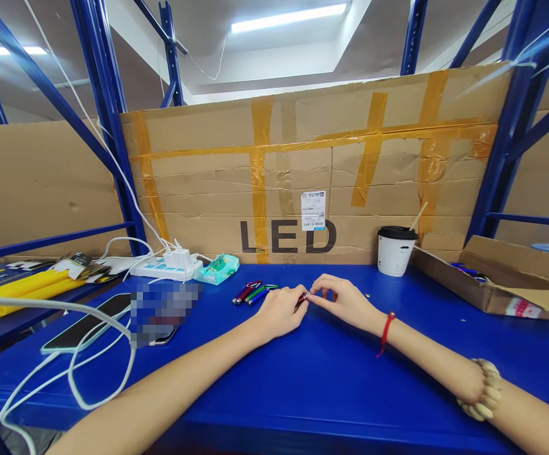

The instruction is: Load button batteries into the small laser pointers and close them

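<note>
My left hand [281,311] is closed around a dark red metallic pen [301,300], mostly hidden by the fingers, above the blue tabletop [331,385]. From the right, the thumb and forefinger of my right hand [340,299] pinch at the pen's end, so the two hands meet there. What exactly lies between those fingertips is too small to make out. Just left of my left hand, several shiny pens [254,292] in red, green and blue lie side by side on the tabletop.
At left are a phone [89,323], looping white cables [129,360], a power strip [153,268] and a teal soft packet [218,269]. A lidded paper cup [392,253] and an open cardboard box [487,294] stand at right. Taped cardboard [198,189] walls the back.
</note>
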`<state>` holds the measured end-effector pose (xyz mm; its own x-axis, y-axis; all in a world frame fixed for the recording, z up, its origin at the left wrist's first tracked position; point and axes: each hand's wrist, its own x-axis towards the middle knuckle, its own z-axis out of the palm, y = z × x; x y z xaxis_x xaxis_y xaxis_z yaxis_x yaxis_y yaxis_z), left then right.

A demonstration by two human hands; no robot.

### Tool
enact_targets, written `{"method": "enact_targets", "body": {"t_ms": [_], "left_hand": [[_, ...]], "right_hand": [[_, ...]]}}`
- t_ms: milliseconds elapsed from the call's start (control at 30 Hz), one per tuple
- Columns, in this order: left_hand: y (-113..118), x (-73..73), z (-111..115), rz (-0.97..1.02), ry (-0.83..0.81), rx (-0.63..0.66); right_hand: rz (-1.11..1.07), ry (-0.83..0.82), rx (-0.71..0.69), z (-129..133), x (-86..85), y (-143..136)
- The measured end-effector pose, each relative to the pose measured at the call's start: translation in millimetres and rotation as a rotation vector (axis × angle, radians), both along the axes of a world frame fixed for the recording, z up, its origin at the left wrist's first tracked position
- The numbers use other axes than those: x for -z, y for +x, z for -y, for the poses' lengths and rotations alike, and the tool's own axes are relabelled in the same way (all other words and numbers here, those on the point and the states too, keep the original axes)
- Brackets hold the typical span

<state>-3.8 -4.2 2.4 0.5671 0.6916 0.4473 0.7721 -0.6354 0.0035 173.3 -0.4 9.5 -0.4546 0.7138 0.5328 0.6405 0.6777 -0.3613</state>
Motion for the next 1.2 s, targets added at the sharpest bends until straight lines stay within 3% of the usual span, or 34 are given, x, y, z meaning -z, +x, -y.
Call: {"method": "enact_targets", "body": {"t_ms": [200, 433, 567, 833, 1067, 1200], "left_hand": [[0, -0.3, 0, -0.015, 0.016, -0.019], [1, -0.9, -1, -0.008, -0.057, -0.212], [2, -1.7, -1, 0.024, -0.085, -0.259], [0, 1.1, -4, 0.060, -0.095, -0.229], [0, 3.0, -4, 0.154, -0.198, -0.203], [0, 2.6, -3, 0.165, -0.208, -0.181]], "right_hand": [[-0.001, 0.021, 0.018, 1, -0.4, 0], [-0.099, 0.030, 0.164, -4, 0.4, 2], [-0.040, 0.021, 0.208, -13, 5.9, 8], [0.269, -0.126, 0.177, -17, 14.5, 14], [0.329, -0.203, 0.185, -25, 19.8, 12], [0.297, -0.133, 0.157, -27, 19.7, 13]]}}
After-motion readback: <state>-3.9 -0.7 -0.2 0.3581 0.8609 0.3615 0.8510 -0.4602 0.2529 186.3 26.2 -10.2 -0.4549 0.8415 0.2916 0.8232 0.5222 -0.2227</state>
